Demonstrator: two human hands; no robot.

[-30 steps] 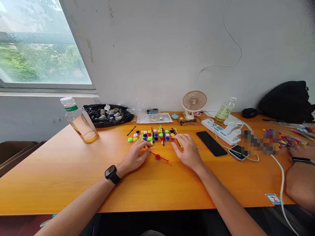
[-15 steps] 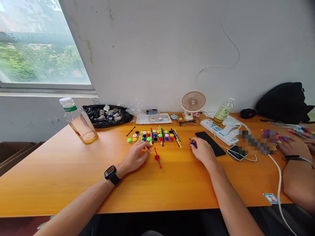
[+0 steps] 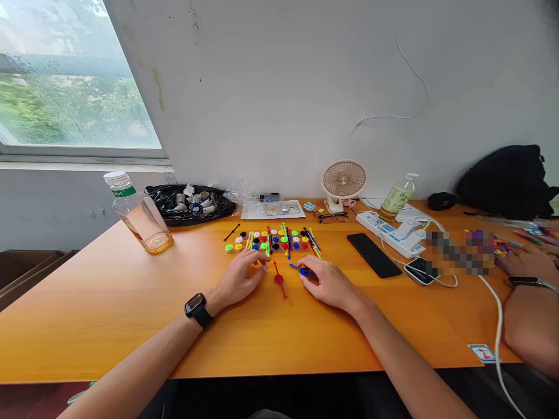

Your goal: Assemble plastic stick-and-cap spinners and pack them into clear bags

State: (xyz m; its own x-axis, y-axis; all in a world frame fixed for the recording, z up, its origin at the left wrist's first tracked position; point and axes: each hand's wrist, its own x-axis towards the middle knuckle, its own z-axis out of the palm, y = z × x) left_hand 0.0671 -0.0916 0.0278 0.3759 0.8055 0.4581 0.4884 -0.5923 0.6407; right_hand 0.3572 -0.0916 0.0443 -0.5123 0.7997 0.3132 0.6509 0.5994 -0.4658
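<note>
My left hand (image 3: 242,277), a black watch at its wrist, rests on the table with fingers loosely bent and the thumb apart, holding nothing. Just right of its fingertips lies a red arrow spinner (image 3: 279,280) on a round base. My right hand (image 3: 328,281) pinches a blue arrow spinner (image 3: 304,272); its arrow tip points left and the fingers cover part of it. Beyond both hands, round colored spinner bases (image 3: 276,247) lie in rows, with loose colored arrows (image 3: 289,244) across them. A black arrow (image 3: 232,232) lies apart at their left.
A tilted-looking bottle (image 3: 144,224) stands left, near a black plastic bag (image 3: 174,215). At the back is a small fan (image 3: 343,180). To the right are a black phone (image 3: 374,255), a power strip (image 3: 388,234), cables and another person's arm (image 3: 526,302).
My right hand has moved left from beside the phone, bringing the blue arrow spinner close to the red one. My left hand and the red spinner have stayed put.
</note>
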